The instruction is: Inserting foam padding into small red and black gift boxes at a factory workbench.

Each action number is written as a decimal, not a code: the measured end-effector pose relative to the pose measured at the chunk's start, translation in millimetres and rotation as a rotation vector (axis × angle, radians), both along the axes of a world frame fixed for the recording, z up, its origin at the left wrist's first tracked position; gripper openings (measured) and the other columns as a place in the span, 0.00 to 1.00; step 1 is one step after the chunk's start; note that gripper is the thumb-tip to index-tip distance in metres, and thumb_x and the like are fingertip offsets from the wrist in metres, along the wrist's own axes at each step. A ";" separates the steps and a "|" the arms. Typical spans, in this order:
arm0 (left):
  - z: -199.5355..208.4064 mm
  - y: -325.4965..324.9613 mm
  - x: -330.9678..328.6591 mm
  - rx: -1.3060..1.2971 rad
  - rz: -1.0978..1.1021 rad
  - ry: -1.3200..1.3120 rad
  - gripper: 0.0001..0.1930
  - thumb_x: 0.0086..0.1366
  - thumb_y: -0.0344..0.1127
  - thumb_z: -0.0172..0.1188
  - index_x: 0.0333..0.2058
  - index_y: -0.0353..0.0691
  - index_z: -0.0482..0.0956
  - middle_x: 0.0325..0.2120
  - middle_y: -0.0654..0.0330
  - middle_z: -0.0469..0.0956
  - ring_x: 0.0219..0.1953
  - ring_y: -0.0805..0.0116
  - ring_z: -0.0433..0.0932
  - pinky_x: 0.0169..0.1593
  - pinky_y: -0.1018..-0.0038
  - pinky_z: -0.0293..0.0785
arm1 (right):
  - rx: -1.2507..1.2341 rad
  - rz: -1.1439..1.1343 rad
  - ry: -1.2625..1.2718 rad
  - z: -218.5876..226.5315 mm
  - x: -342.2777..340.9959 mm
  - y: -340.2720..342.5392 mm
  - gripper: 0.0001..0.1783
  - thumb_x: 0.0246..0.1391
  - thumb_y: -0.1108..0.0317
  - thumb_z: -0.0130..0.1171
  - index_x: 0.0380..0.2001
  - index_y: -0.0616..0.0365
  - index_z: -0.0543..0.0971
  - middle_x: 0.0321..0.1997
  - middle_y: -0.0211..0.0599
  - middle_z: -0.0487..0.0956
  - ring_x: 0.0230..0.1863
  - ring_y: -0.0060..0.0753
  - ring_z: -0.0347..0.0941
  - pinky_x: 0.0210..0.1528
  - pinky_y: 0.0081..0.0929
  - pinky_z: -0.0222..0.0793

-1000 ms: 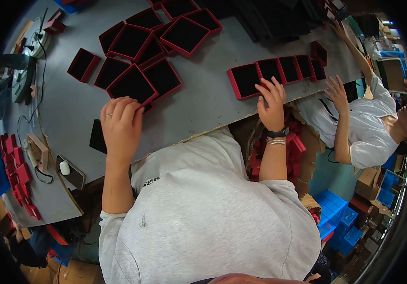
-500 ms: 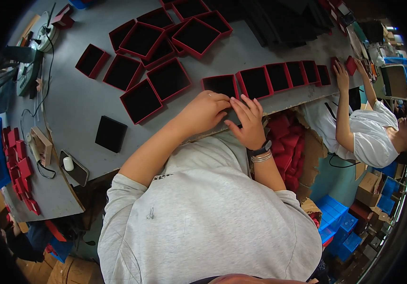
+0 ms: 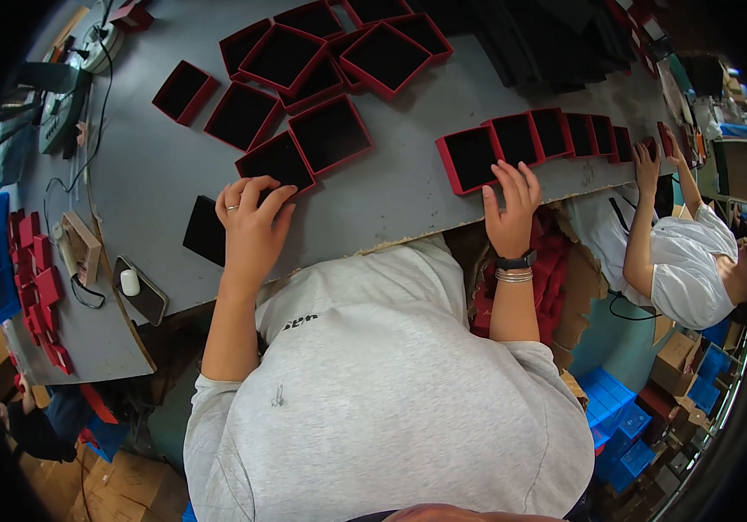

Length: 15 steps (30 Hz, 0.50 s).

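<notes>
My left hand (image 3: 253, 222), fingers bent and apart, reaches the near edge of an open red box with a black inside (image 3: 271, 163). Its thumb stands off from that box, and no firm hold shows. Beside this hand lies a flat black square piece (image 3: 205, 231), partly covered by it. My right hand (image 3: 513, 209) has its fingers spread, their tips at the right side of the nearest red box (image 3: 467, 158) in a row. Several similar boxes (image 3: 550, 132) follow in that row toward the right, side by side along the table edge.
More open red boxes (image 3: 282, 59) lie heaped at the far middle. Dark flat material (image 3: 539, 43) is piled behind. Small red pieces (image 3: 39, 291) and a phone (image 3: 149, 300) are at left. A co-worker (image 3: 682, 270) handles red boxes at right. Red pieces fill a carton (image 3: 556, 278) below the edge.
The near box has moved right, up against the row. My hands have parted: the left went left to another box, while the right shifted right. The view has shifted slightly.
</notes>
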<state>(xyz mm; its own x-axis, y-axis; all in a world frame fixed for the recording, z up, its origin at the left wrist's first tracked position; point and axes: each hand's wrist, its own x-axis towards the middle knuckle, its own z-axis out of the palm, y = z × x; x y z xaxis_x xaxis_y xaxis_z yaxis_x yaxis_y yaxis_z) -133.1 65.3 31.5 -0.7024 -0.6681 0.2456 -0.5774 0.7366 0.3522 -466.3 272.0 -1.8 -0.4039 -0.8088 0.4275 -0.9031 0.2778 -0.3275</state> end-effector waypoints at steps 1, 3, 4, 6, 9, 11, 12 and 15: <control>-1.3 3.1 -1.4 -0.014 0.012 -0.004 0.17 0.54 0.31 0.69 0.44 0.46 0.82 0.45 0.65 0.77 0.54 0.60 0.70 0.61 0.59 0.57 | -0.091 0.036 -0.078 4.3 10.5 -6.8 0.20 0.57 0.62 0.60 0.51 0.56 0.78 0.57 0.36 0.77 0.64 0.47 0.63 0.67 0.48 0.53; -3.1 9.0 -5.0 -0.023 0.016 -0.007 0.14 0.55 0.31 0.68 0.42 0.46 0.82 0.42 0.66 0.78 0.51 0.62 0.72 0.59 0.61 0.58 | -0.096 0.209 -0.072 17.2 38.8 -27.0 0.22 0.56 0.61 0.61 0.53 0.56 0.77 0.57 0.37 0.76 0.64 0.45 0.65 0.67 0.48 0.53; -2.3 12.4 -6.6 -0.013 0.021 0.012 0.12 0.56 0.30 0.67 0.41 0.46 0.82 0.39 0.66 0.78 0.48 0.63 0.73 0.58 0.62 0.59 | -0.033 0.304 -0.079 25.8 57.1 -39.2 0.23 0.56 0.61 0.61 0.55 0.54 0.76 0.58 0.36 0.76 0.63 0.43 0.66 0.68 0.48 0.53; -4.0 16.9 -15.2 -0.005 0.013 0.043 0.10 0.57 0.30 0.66 0.39 0.46 0.82 0.37 0.66 0.78 0.46 0.64 0.74 0.56 0.62 0.59 | 0.025 0.434 -0.043 18.3 88.0 -63.3 0.27 0.55 0.57 0.63 0.57 0.51 0.74 0.62 0.35 0.72 0.67 0.40 0.62 0.70 0.51 0.50; 2.0 29.2 -20.3 0.055 -0.083 0.034 0.09 0.58 0.31 0.65 0.38 0.46 0.82 0.34 0.66 0.78 0.43 0.65 0.74 0.55 0.63 0.59 | 0.061 0.479 -0.034 9.6 117.6 -93.8 0.31 0.54 0.55 0.64 0.60 0.49 0.72 0.63 0.33 0.71 0.70 0.42 0.58 0.71 0.52 0.47; 5.8 34.9 -21.2 0.084 -0.096 0.011 0.09 0.58 0.31 0.65 0.38 0.46 0.82 0.34 0.66 0.78 0.42 0.65 0.74 0.54 0.64 0.59 | 0.108 0.481 -0.053 8.8 122.1 -99.3 0.33 0.53 0.56 0.65 0.62 0.49 0.70 0.60 0.33 0.72 0.69 0.43 0.59 0.72 0.52 0.46; 7.4 36.2 -19.7 0.114 -0.104 -0.013 0.09 0.58 0.31 0.65 0.38 0.46 0.82 0.34 0.66 0.78 0.41 0.65 0.75 0.53 0.64 0.60 | 0.102 0.478 -0.052 9.4 122.7 -99.1 0.33 0.53 0.56 0.65 0.62 0.49 0.70 0.60 0.33 0.72 0.69 0.43 0.59 0.72 0.52 0.46; 7.1 32.2 -6.8 0.114 -0.045 0.017 0.06 0.59 0.31 0.64 0.36 0.47 0.82 0.32 0.66 0.77 0.37 0.65 0.75 0.52 0.63 0.61 | 0.164 0.536 -0.084 17.1 121.8 -89.8 0.31 0.52 0.58 0.65 0.59 0.52 0.72 0.54 0.33 0.74 0.58 0.38 0.66 0.71 0.50 0.48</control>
<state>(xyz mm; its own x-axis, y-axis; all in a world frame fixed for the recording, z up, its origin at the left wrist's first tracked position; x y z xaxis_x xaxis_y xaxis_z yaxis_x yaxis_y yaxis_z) -139.8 97.5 38.6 -0.7289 -0.6599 0.1823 -0.5374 0.7165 0.4447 -344.5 182.2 15.3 0.0544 -0.9633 0.2629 -0.9046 -0.1590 -0.3955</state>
